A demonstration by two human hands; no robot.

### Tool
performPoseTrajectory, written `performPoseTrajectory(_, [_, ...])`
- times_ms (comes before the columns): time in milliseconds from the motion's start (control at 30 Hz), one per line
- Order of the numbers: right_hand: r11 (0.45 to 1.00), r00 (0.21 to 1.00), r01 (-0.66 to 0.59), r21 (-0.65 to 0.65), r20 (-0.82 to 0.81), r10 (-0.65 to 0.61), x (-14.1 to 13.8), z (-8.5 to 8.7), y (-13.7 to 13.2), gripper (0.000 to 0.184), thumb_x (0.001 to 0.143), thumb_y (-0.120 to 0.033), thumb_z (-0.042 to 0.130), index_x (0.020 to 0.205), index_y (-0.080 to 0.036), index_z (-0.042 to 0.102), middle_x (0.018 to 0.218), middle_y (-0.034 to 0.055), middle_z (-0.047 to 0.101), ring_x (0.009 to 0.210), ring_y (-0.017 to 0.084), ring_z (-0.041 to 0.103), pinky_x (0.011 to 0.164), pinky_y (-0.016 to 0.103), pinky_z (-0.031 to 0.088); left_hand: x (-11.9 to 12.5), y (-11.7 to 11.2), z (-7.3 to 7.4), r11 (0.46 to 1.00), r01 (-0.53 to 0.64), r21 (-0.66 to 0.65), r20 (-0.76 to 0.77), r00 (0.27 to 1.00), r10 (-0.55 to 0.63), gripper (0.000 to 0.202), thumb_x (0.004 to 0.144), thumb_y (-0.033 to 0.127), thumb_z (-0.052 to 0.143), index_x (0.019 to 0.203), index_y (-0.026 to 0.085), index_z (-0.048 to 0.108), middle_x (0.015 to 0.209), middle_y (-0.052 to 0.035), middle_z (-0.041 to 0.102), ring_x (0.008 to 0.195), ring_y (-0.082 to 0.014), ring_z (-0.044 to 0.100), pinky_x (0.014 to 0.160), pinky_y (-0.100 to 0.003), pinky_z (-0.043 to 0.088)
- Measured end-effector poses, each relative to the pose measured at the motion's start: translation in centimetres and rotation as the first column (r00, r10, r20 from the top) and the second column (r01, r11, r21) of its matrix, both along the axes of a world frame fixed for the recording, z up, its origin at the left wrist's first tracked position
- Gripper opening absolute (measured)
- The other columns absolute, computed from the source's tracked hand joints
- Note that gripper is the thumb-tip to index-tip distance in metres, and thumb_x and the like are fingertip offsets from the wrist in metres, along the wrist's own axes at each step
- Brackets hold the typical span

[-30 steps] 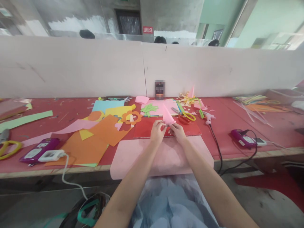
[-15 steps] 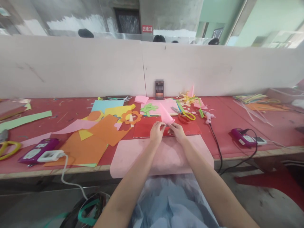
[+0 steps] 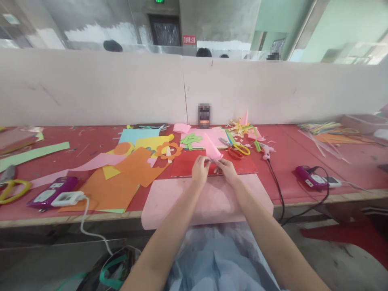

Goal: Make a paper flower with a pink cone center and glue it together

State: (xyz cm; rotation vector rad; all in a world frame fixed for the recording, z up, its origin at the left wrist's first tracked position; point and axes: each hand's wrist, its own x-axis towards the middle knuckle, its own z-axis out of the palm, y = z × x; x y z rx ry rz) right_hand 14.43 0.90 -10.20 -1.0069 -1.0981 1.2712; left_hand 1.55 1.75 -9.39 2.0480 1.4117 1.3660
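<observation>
A pink paper cone [image 3: 213,149] points up and away from me, its wide end pinched between the fingers of both hands. My left hand [image 3: 200,169] grips its lower left edge, and my right hand [image 3: 227,169] closes on the lower right edge. Beneath them lies a red board [image 3: 183,163] on a pink sheet [image 3: 178,202]. Just beyond my hands are green paper cutouts [image 3: 190,140] on pink paper, and yellow-handled scissors [image 3: 241,148] rest to the right. My fingertips partly hide the cone's base.
Orange sheets [image 3: 112,190] and an orange paper flower [image 3: 169,150] spread to the left. A glue gun [image 3: 266,151] with a black cord lies at right. Purple power strips [image 3: 53,192] sit on both sides. A white partition [image 3: 121,89] stands behind the red table.
The whole view has shifted slightly down and to the right. Both hands keep their pinch on the pink cone, with hardly any movement.
</observation>
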Motion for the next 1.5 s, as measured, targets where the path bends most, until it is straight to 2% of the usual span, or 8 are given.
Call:
performPoseTrajectory(400, [1.0, 1.0, -0.016, -0.003, -0.024, 0.016, 0.1, 0.0, -0.1, 0.032, 0.062, -0.044, 0.067, 0.078, -0.017, 0.062, 0.049, -0.0034, 0.057, 0.041, 0.009, 0.051, 0.044, 0.02, 0.038, 0.1, 0.1, -0.1, 0.999, -0.007, 0.032, 0.053, 0.999, 0.006, 0.005, 0.075, 0.016, 0.054, 0.079, 0.018, 0.053, 0.083, -0.0027, 0.053, 0.076, -0.0135, 0.054, 0.069, -0.025, 0.044])
performPoseTrajectory(500, [1.0, 1.0, -0.013, -0.004, -0.028, 0.013, 0.2, 0.0, -0.1, 0.03, 0.062, -0.043, 0.067, 0.077, -0.017, 0.062, 0.047, -0.0037, 0.056, 0.04, 0.008, 0.049, 0.043, 0.02, 0.036, 0.2, 0.0, -0.1, 0.999, -0.033, 0.038, 0.081, 0.996, 0.03, 0.015, 0.075, 0.02, 0.056, 0.09, 0.019, 0.051, 0.092, -0.0055, 0.053, 0.086, -0.0159, 0.054, 0.075, -0.028, 0.044])
performPoseTrajectory(667, [1.0, 1.0, 0.008, 0.002, -0.028, -0.008, 0.3, -0.3, 0.1, 0.029, 0.062, -0.043, 0.066, 0.073, -0.017, 0.061, 0.043, -0.0042, 0.054, 0.036, 0.007, 0.045, 0.04, 0.019, 0.032, 0.3, 0.2, -0.4, 0.999, 0.028, 0.03, 0.078, 0.996, -0.031, 0.033, 0.079, 0.025, 0.051, 0.111, 0.02, 0.045, 0.111, -0.0098, 0.05, 0.107, -0.0196, 0.047, 0.088, -0.034, 0.041])
performPoseTrajectory(833, [0.998, 0.998, 0.059, 0.002, 0.008, -0.059, 0.2, -0.1, 0.0, 0.027, 0.062, -0.042, 0.066, 0.071, -0.017, 0.06, 0.04, -0.0057, 0.05, 0.034, 0.007, 0.041, 0.038, 0.02, 0.03, 0.4, 0.2, -0.6, 0.998, 0.056, -0.026, 0.06, 0.997, -0.054, 0.04, 0.081, 0.029, 0.048, 0.12, 0.02, 0.04, 0.116, -0.0113, 0.049, 0.11, -0.0212, 0.046, 0.091, -0.037, 0.04])
performPoseTrajectory(1167, [0.998, 0.998, 0.054, 0.036, 0.02, -0.055, 0.5, -0.7, 0.3, 0.027, 0.064, -0.043, 0.065, 0.065, -0.017, 0.056, 0.034, -0.0079, 0.042, 0.028, 0.005, 0.029, 0.033, 0.021, 0.017, 0.9, -0.1, -0.5, 0.988, 0.106, -0.111, -0.03, 0.993, -0.11, 0.045, 0.086, 0.034, 0.035, 0.129, 0.02, 0.031, 0.125, -0.0126, 0.046, 0.119, -0.0233, 0.04, 0.095, -0.04, 0.037])
performPoseTrajectory(1267, [0.998, 0.998, 0.057, 0.04, 0.013, -0.057, 0.5, -0.6, 0.3, 0.027, 0.064, -0.043, 0.065, 0.067, -0.017, 0.057, 0.034, -0.008, 0.042, 0.029, 0.005, 0.03, 0.034, 0.021, 0.019, 0.8, -0.1, -0.6, 0.988, 0.096, -0.12, 0.016, 0.995, -0.095, 0.047, 0.085, 0.037, 0.037, 0.129, 0.02, 0.032, 0.129, -0.0116, 0.043, 0.12, -0.0225, 0.039, 0.098, -0.039, 0.035])
performPoseTrajectory(1367, [0.998, 0.998, 0.06, 0.029, -0.016, -0.06, 0.5, -0.4, 0.2, 0.027, 0.063, -0.042, 0.065, 0.07, -0.017, 0.058, 0.037, -0.008, 0.042, 0.03, 0.005, 0.031, 0.034, 0.021, 0.019, 0.8, -0.1, -0.7, 0.982, 0.093, -0.166, 0.114, 0.991, -0.074, 0.054, 0.082, 0.043, 0.042, 0.129, 0.018, 0.032, 0.124, -0.0127, 0.047, 0.114, -0.0224, 0.046, 0.095, -0.039, 0.038])
performPoseTrajectory(1500, [0.999, 0.994, 0.042, 0.003, -0.104, -0.041, 0.6, 0.1, 0.0, 0.024, 0.061, -0.04, 0.068, 0.069, -0.018, 0.059, 0.047, -0.0067, 0.049, 0.032, 0.003, 0.03, 0.034, 0.021, 0.019, 1.0, 0.1, -0.6, 0.945, 0.253, -0.205, 0.31, 0.933, -0.183, 0.054, 0.08, 0.046, 0.045, 0.126, 0.018, 0.037, 0.119, -0.0117, 0.053, 0.109, -0.0215, 0.051, 0.091, -0.036, 0.042])
